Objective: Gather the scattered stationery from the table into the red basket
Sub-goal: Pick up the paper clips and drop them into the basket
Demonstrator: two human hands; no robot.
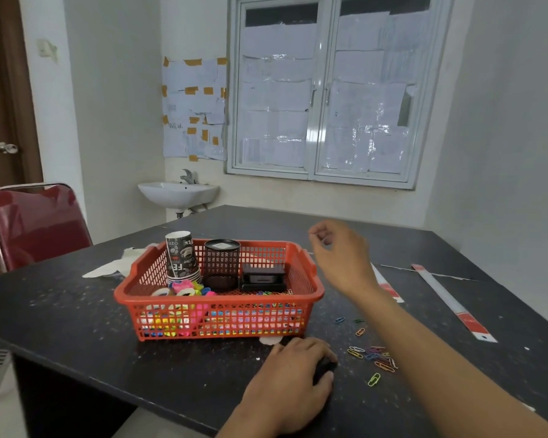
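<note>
Dark speckled table (76, 327) carries everything. Close to its near edge the left hand (288, 384) lies palm down, fingers bent over something small and dark; if it really grips it, I cannot tell. Just right of this hand lie loose paper clips (372, 357) of thin coloured wire, so I judge this hand the nearer one for them.

Further in stands the red basket (219, 300), a plastic lattice, holding paper cups (181, 257), a mesh pen holder (221, 263) and tape rolls (171, 292). Above its right end hovers the right hand (339, 251), fingers curled, thumb meeting forefinger; whether it pinches something is too small to see.

Toward the right edge a long flat ruler (453, 301) lies with its length running near to far.
</note>
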